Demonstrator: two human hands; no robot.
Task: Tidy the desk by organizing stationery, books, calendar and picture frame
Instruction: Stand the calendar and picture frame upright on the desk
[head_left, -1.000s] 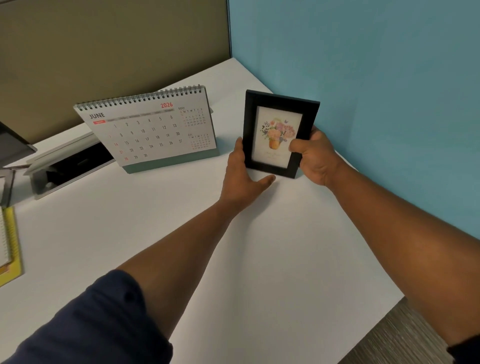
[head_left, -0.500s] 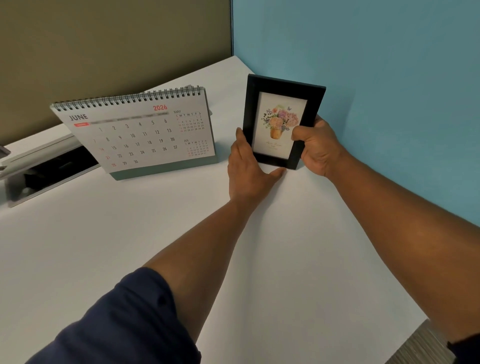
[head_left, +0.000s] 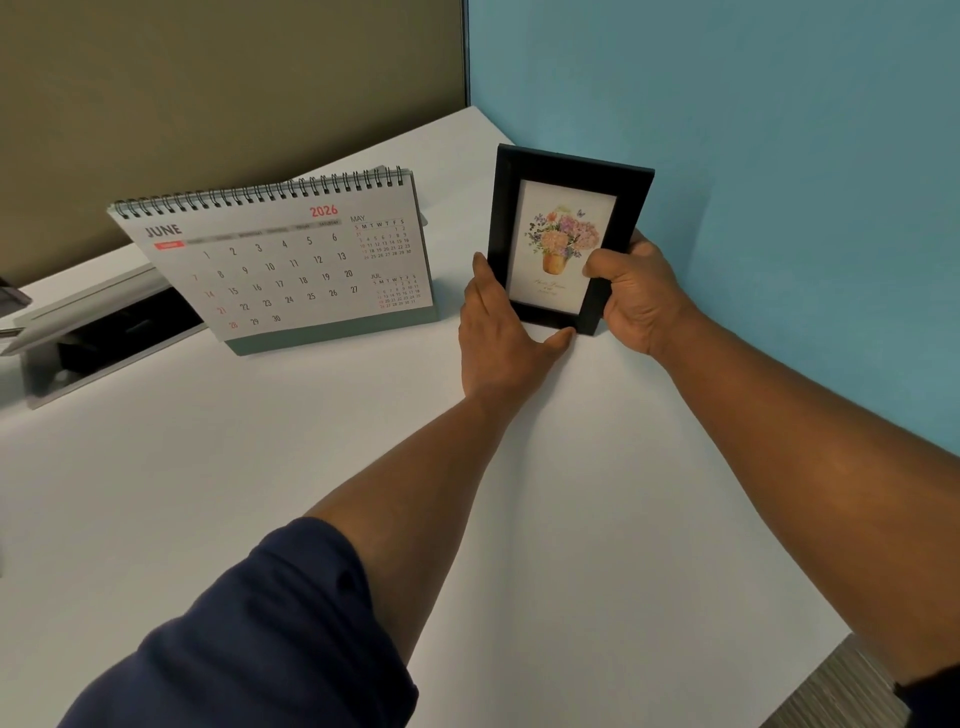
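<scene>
A black picture frame (head_left: 561, 166) with a flower print stands upright on the white desk (head_left: 311, 467), close to the blue partition. My right hand (head_left: 639, 301) grips its right edge, thumb across the front. My left hand (head_left: 498, 338) lies with straight fingers against the frame's left edge, its thumb at the bottom corner. A spiral desk calendar (head_left: 280, 260) showing June 2026 stands just left of the frame.
A blue partition (head_left: 779, 182) runs along the desk's right side and an olive one (head_left: 208, 93) along the back. A grey cable tray opening (head_left: 104, 332) lies at the left behind the calendar. The desk's front right corner meets grey flooring (head_left: 841, 691).
The frame, held in both hands, now stands more upright and slightly nearer the blue partition. My view has shifted right, so the yellow book at the left edge is gone from sight.
</scene>
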